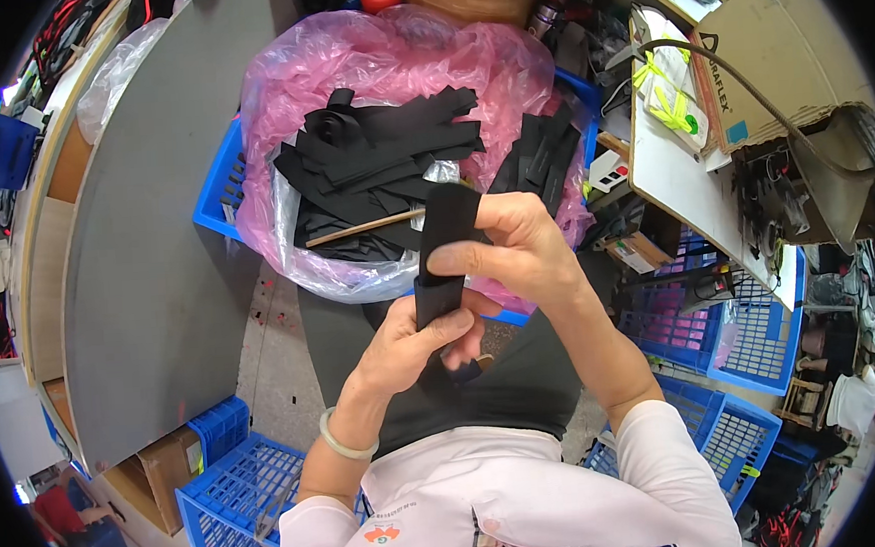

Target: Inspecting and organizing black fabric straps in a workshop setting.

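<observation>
A wide black fabric strip (450,221) is held upright in front of me between both hands. My left hand (402,344) pinches its lower part, thumb across the front. Higher up, my right hand (518,250) grips the strip with thumb and fingers, where a fold or overlapping layer shows. Beyond the hands lies a heap of similar black strips (380,152) in a pink and clear plastic liner (284,62). A thin wooden stick (363,228) rests across the heap; its right end is hidden behind the strip I hold.
The liner sits in a blue plastic crate (214,192). A grey tabletop (146,251) is on the left. On the right stand a white-topped table (668,194), a cardboard box (780,52) and stacked blue crates (752,344). Another blue crate (226,502) stands at lower left.
</observation>
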### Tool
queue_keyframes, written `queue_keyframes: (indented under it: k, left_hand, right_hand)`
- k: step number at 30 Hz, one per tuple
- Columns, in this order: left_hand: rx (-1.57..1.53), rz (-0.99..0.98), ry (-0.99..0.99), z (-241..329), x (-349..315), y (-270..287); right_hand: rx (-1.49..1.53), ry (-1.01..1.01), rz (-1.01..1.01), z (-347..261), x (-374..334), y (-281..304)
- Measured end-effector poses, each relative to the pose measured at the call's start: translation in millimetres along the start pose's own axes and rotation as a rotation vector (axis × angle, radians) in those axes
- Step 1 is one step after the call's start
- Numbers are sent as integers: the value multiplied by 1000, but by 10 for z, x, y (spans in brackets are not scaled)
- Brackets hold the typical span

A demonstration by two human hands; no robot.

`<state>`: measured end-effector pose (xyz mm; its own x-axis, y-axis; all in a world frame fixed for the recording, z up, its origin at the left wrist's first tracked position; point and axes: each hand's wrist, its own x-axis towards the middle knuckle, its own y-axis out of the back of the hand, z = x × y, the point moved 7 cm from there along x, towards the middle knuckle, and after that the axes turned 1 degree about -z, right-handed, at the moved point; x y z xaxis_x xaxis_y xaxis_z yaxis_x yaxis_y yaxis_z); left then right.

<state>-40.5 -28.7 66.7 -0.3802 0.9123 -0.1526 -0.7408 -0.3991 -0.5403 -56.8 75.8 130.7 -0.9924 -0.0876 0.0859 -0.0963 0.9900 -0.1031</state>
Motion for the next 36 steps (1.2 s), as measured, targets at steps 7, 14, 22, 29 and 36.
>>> queue_keyframes:
  k: [7,14,22,29,36]
  left_hand:
    - [-647,-350,79,-101,-38,-275]
    - [-445,-4,74,-246,62,39]
    - [-370,90,216,-504,90,166]
    - [-72,273,204,-769,174,335]
    - [-1,304,191,-939,264,206]
  right_hand:
    - [483,-152,232,486,50,17]
    - [236,-271,92,613,-49,70]
    - [168,-247,409,1118,-59,542]
    - [404,-339,592,1332,-174,609]
    - [591,-242,829,1630,-263,695]
